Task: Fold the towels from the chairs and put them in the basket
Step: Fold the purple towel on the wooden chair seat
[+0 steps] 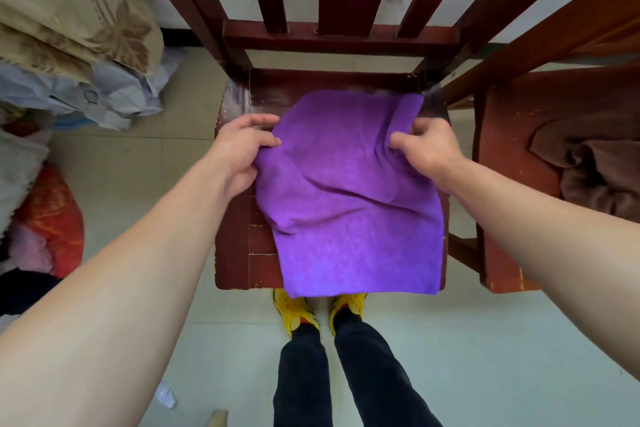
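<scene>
Grip of left hand (242, 151) and right hand (427, 149) clamps the purple towel (353, 225); keep both edges level and fold squarely.

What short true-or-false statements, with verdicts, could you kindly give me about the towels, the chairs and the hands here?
1. The purple towel lies spread on the seat of the middle chair. True.
2. Only the left hand holds the purple towel. False: the right hand pinches its right edge while the left hand pinches its left edge.
3. A brown towel lies crumpled on the chair at the right. True.
4. The brown towel is neatly folded into a square. False: it sits in a loose, rumpled heap.
5. A basket stands on the seat beside the purple towel. False: no basket shows in this view.
</scene>
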`<move>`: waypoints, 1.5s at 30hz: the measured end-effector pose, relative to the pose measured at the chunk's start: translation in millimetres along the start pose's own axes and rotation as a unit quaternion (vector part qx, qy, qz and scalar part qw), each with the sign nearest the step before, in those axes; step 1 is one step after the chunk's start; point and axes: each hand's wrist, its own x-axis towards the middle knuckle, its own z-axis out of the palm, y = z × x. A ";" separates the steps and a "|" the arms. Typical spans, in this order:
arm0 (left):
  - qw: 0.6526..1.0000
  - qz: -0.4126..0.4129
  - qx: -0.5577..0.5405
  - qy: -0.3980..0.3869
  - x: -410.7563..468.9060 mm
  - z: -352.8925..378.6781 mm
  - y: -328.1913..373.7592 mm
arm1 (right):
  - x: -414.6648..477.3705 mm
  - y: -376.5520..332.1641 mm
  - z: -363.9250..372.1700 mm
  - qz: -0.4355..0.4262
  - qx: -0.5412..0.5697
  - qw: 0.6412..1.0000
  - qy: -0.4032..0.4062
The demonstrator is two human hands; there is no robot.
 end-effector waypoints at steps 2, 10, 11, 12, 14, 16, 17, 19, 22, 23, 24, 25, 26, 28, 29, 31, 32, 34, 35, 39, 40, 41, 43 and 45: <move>0.999 -0.012 0.003 -0.042 -5.7 -6.0 12.8 | -3.1 -13.3 -8.7 0.029 0.149 0.988 -0.011; 0.974 0.187 0.014 0.128 -12.4 -19.0 46.2 | 6.2 -40.4 -46.1 0.076 0.352 0.933 0.026; 0.966 0.210 0.033 0.149 -11.3 -18.6 45.6 | 8.2 -42.6 -47.2 0.058 0.341 0.936 0.060; 0.960 0.223 0.055 0.163 -8.9 -18.3 42.9 | 9.7 -43.3 -47.1 0.042 0.327 0.940 0.090; 0.958 0.210 0.103 0.167 -1.7 -17.6 30.3 | 12.8 -37.2 -43.3 0.016 0.271 0.954 0.124; 0.964 0.162 0.141 0.159 4.8 -19.1 9.5 | 13.8 -22.8 -36.4 0.018 0.193 0.973 0.123; 0.962 0.138 0.164 0.169 7.1 -20.7 -2.8 | 13.9 -13.6 -33.6 0.025 0.152 0.980 0.126; 0.947 0.106 0.220 0.207 6.6 -23.2 -27.0 | 11.1 5.0 -28.5 0.039 0.076 0.987 0.138; 0.933 0.059 0.266 0.236 -6.7 -16.7 -62.4 | -3.7 32.8 -15.9 0.069 -0.019 0.990 0.124; 0.927 0.040 0.285 0.241 -13.4 -13.4 -75.1 | -11.0 41.5 -11.3 0.077 -0.045 0.989 0.122; 0.919 0.023 0.309 0.244 -20.7 -10.4 -87.0 | -18.8 49.4 -7.1 0.081 -0.063 0.988 0.117; 0.912 0.005 0.333 0.242 -27.5 -8.4 -98.2 | -25.9 56.5 -3.7 0.083 -0.072 0.988 0.109; 0.907 -0.014 0.350 0.234 -33.8 -7.7 -107.6 | -32.4 62.7 -1.5 0.088 -0.073 0.989 0.097; 0.910 -0.039 0.349 0.221 -44.8 -10.0 -122.1 | -43.6 75.9 0.2 0.106 -0.063 0.990 0.070; 0.917 -0.036 0.332 0.220 -49.1 -12.3 -127.5 | -49.3 82.6 -0.4 0.116 -0.056 0.990 0.060; 0.931 -0.003 0.285 0.227 -54.9 -17.8 -135.0 | -60.6 94.8 -1.1 0.139 -0.046 0.988 0.051; 0.937 0.018 0.263 0.229 -58.9 -20.0 -137.4 | -67.4 101.2 -1.5 0.150 -0.037 0.987 0.047; 0.953 0.042 0.206 0.218 -64.3 -23.0 -140.4 | -80.0 114.4 1.1 0.171 -0.020 0.985 0.029; 0.965 0.036 0.160 0.204 -65.4 -23.7 -140.8 | -86.2 121.2 3.3 0.182 -0.014 0.983 0.016; 0.989 -0.010 0.066 0.134 -64.3 -32.2 -144.7 | -107.4 146.7 14.9 0.197 0.043 0.979 -0.031; 0.988 -0.001 0.092 0.127 -64.5 -38.1 -145.9 | -109.8 150.5 16.7 0.195 0.072 0.978 -0.024; 0.984 0.011 0.131 0.121 -66.3 -44.8 -147.3 | -111.7 153.2 17.5 0.191 0.104 0.976 -0.007; 0.975 0.029 0.193 0.103 -71.1 -57.1 -147.1 | -112.0 151.7 15.8 0.173 0.145 0.974 0.034; 0.969 0.044 0.224 0.097 -75.4 -63.2 -140.2 | -110.2 144.3 10.5 0.135 0.134 0.980 0.061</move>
